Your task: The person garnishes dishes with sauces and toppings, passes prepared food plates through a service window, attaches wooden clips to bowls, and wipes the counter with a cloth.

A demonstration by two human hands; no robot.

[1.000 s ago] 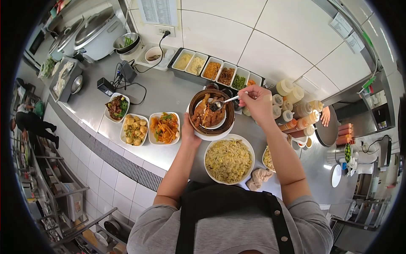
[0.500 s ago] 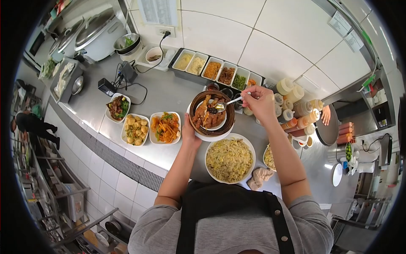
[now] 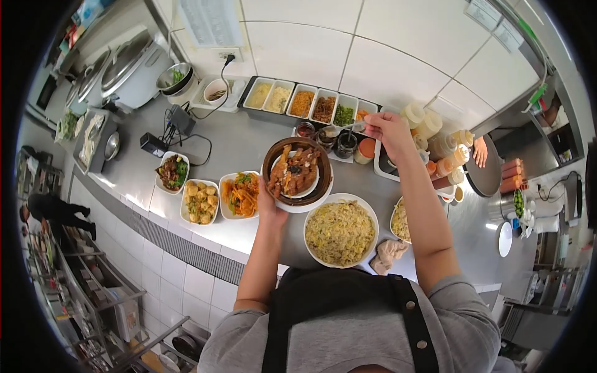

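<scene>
Pinching the spoon (image 3: pixel 357 126) by the end of its handle, the right hand (image 3: pixel 392 133) is pretty much closed at the fingertips, with the palm side of the grip not really readable from up here. What matters most imo is the angle: the spoon's long axis runs from those fingers out to the left, roughly along the wall-side edge of the counter (image 3: pixel 245 140), so its bowl end sits by the mouth of the brown sauce jar (image 3: pixel 326 138), the handle passing just on the wall side of the dark sauce jar (image 3: pixel 346 145). Can't tell if the tip is in the jar or just over it, it's too blurry.

The steamer basket (image 3: pixel 326 179) with the glazed meat (image 3: pixel 292 171) is left of the right hand and a bit closer to the person's edge of the counter. The left hand (image 3: pixel 272 210) is way nearer to it, actually touching: partly open, fingers curved around the left side of the basket and the white plate (image 3: pixel 328 194) under it. No clue whether that plate is resting on the counter or held just above.

So the brown jar is between the right hand and the basket, a little toward the wall. The fried rice (image 3: pixel 341 230) is next to the basket, on the side toward the person's edge, and the garnish tray (image 3: pixel 268 117) lines the wall side, past the 2 jars.
</scene>
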